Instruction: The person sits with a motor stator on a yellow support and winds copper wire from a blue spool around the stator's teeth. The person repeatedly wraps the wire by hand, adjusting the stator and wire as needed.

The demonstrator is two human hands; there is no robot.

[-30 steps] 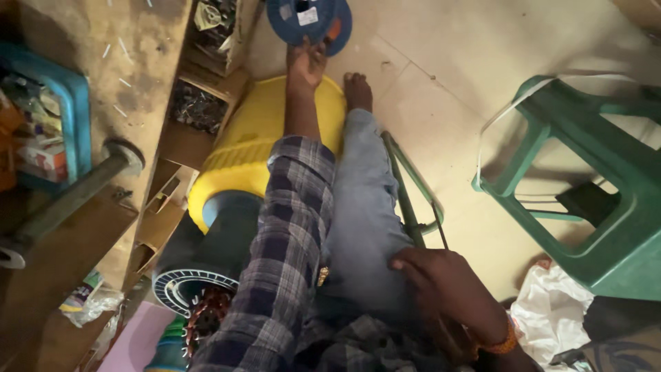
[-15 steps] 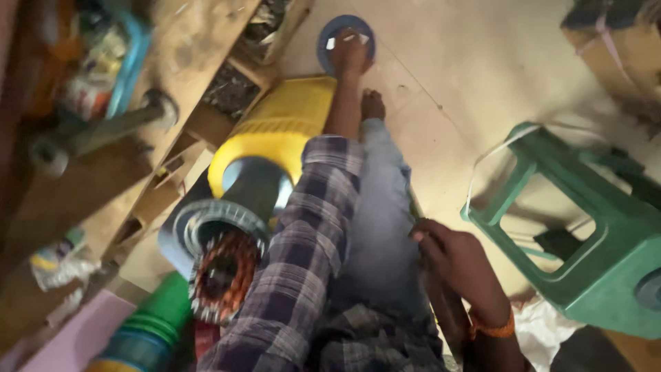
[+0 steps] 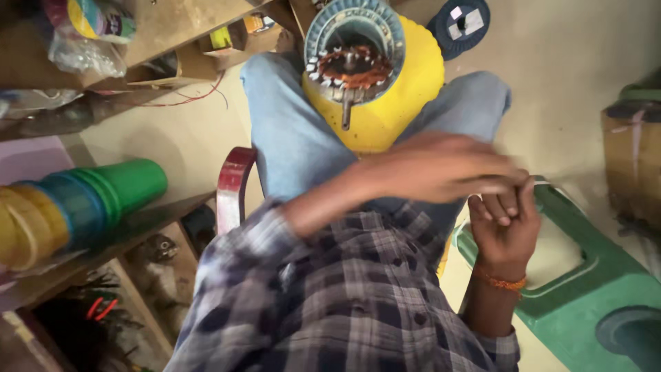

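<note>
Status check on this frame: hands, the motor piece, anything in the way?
Left hand blurred, fingers meeting right hand over the lap; held item not discernible. Yellow motor housing with copper-wound stator sits between knees, untouched. Green plastic stool close at right.

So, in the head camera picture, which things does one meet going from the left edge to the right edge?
Stack of coloured cups → dark red chair arm → yellow motor with copper windings → left hand → right hand → green plastic stool.
</note>
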